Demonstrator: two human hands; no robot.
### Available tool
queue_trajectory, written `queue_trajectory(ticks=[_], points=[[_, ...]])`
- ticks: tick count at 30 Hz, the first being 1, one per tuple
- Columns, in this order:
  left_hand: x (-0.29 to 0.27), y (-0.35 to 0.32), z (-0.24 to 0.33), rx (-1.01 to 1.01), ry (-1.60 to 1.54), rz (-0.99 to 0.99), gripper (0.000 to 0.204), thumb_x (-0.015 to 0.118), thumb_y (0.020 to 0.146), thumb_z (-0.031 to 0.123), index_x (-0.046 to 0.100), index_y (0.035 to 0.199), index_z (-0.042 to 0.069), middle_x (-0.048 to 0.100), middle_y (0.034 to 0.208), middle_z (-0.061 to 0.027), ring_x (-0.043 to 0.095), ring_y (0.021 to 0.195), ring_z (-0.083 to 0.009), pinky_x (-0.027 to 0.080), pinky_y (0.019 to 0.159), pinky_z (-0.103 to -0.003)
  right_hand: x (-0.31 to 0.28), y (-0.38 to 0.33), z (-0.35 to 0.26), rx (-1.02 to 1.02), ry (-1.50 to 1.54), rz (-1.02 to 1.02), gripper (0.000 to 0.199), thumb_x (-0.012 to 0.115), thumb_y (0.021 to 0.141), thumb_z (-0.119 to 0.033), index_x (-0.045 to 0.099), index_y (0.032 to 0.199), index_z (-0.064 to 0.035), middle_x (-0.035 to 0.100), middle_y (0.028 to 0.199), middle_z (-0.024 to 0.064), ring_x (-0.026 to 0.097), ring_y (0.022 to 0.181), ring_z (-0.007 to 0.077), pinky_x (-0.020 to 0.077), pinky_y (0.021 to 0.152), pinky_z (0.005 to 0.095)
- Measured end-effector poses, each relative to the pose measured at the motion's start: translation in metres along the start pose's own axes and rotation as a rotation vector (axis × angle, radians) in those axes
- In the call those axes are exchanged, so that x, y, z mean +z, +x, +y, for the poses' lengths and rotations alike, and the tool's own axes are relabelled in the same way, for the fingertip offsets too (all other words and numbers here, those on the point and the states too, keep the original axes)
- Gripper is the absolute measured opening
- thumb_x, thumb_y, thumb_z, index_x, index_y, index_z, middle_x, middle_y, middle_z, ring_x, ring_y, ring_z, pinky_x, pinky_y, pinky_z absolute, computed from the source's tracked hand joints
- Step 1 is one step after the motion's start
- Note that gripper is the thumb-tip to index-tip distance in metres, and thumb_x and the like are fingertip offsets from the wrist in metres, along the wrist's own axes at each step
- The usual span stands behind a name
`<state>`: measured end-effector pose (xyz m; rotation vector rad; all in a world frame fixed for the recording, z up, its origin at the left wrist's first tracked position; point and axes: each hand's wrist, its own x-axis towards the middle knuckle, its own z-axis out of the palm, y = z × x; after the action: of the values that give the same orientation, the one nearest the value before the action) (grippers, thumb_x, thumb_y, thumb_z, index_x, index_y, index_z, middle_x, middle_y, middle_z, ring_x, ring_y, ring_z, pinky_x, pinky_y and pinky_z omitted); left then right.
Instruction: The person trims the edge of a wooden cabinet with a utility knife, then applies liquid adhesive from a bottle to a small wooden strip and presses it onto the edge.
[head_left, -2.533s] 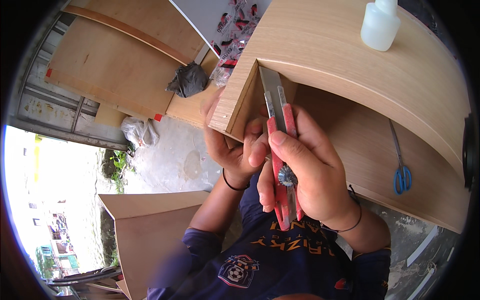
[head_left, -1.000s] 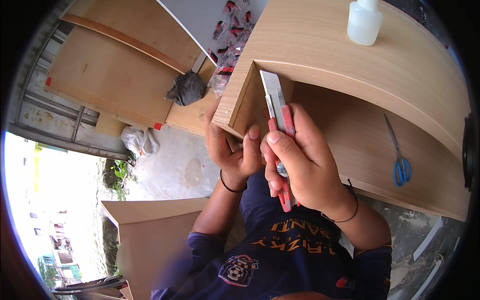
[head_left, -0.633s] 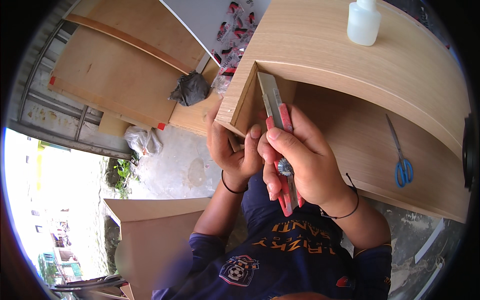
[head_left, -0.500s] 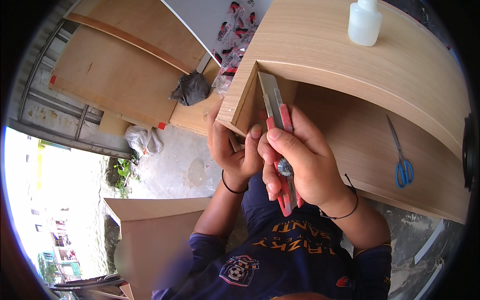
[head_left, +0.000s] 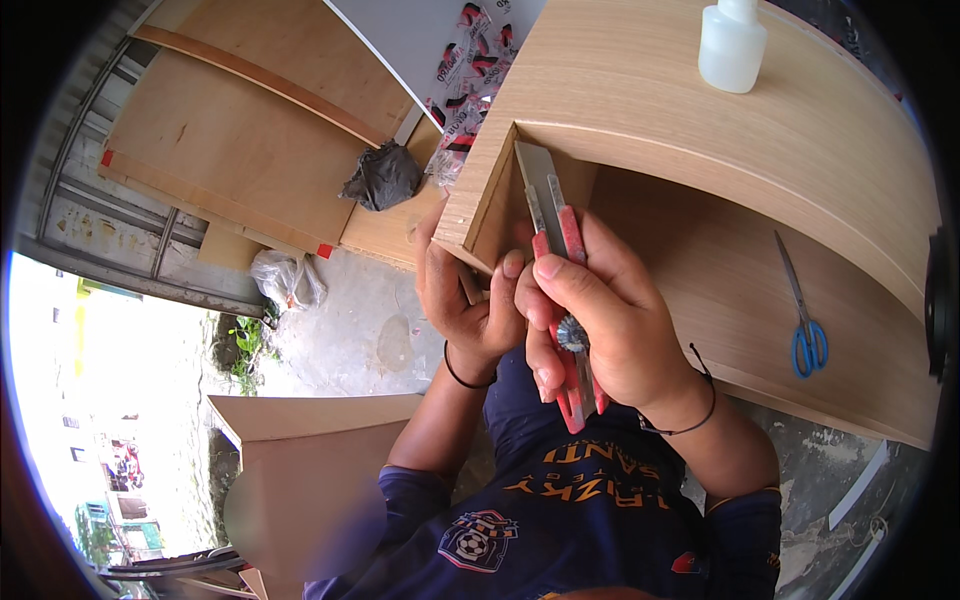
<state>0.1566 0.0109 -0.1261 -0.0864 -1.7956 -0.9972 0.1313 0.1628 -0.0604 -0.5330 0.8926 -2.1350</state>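
My right hand (head_left: 630,320) is closed round a red box cutter (head_left: 568,235) with a wide grey blade and a ridged knob. The blade points away from me, its tip by the inner corner of a wood-grain cabinet (head_left: 620,80). My left hand (head_left: 465,300) is wrapped round the near end of the cabinet's side panel (head_left: 478,200), with thumb and a fingertip at its lower corner. Some of its fingers are hidden behind the panel.
Blue-handled scissors (head_left: 806,335) lie on the inner board to the right. A white bottle (head_left: 732,50) stands on the cabinet top. Farther left are large plywood sheets (head_left: 240,150), a black plastic bag (head_left: 382,175) and a clear bag (head_left: 288,278). A pale panel (head_left: 310,420) stands at lower left.
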Motion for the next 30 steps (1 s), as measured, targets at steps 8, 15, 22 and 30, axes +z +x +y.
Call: queue_trajectory(ticks=[8, 15, 22, 30], points=[[0.005, -0.006, -0.002, -0.133, -0.139, 0.056, 0.039, 0.062, 0.075, 0.008, 0.057, 0.109, -0.008, 0.059, 0.112, -0.025, 0.061, 0.097, -0.0344, 0.048, 0.084, -0.039, -0.002, 0.002, 0.001, 0.124, 0.427, -0.115, 0.024, 0.043, 0.098, -0.02, 0.043, 0.113, -0.0007, 0.049, 0.076, 0.0052, 0.051, 0.045, 0.0151, 0.0482, 0.04, 0.0319], [0.005, 0.0, -0.001, -0.02, -0.064, 0.029, 0.038, 0.06, 0.076, 0.006, 0.057, 0.11, -0.009, 0.058, 0.111, -0.0244, 0.061, 0.096, -0.0342, 0.048, 0.083, -0.038, -0.029, 0.016, 0.02, 0.151, 0.608, -0.336, 0.026, 0.044, 0.096, -0.026, 0.046, 0.112, -0.0049, 0.048, 0.073, 0.0034, 0.048, 0.041, 0.0136, 0.0475, 0.038, 0.0316], [-0.001, 0.004, -0.003, 0.066, -0.026, -0.011, 0.036, 0.062, 0.076, 0.005, 0.057, 0.11, -0.008, 0.059, 0.109, -0.0247, 0.062, 0.097, -0.0359, 0.049, 0.082, -0.04, -0.033, 0.018, 0.017, 0.131, 0.346, -0.196, 0.026, 0.043, 0.097, -0.024, 0.047, 0.112, -0.0032, 0.047, 0.067, 0.0048, 0.049, 0.037, 0.0138, 0.0487, 0.034, 0.0307], [-0.003, 0.003, -0.001, 0.057, -0.006, -0.03, 0.036, 0.064, 0.078, 0.007, 0.057, 0.11, -0.008, 0.06, 0.108, -0.0253, 0.061, 0.098, -0.0372, 0.049, 0.083, -0.04, -0.024, 0.01, 0.003, 0.098, 0.131, -0.114, 0.02, 0.044, 0.096, -0.02, 0.047, 0.103, -0.0023, 0.054, 0.072, 0.006, 0.054, 0.042, 0.0148, 0.0466, 0.039, 0.028]])
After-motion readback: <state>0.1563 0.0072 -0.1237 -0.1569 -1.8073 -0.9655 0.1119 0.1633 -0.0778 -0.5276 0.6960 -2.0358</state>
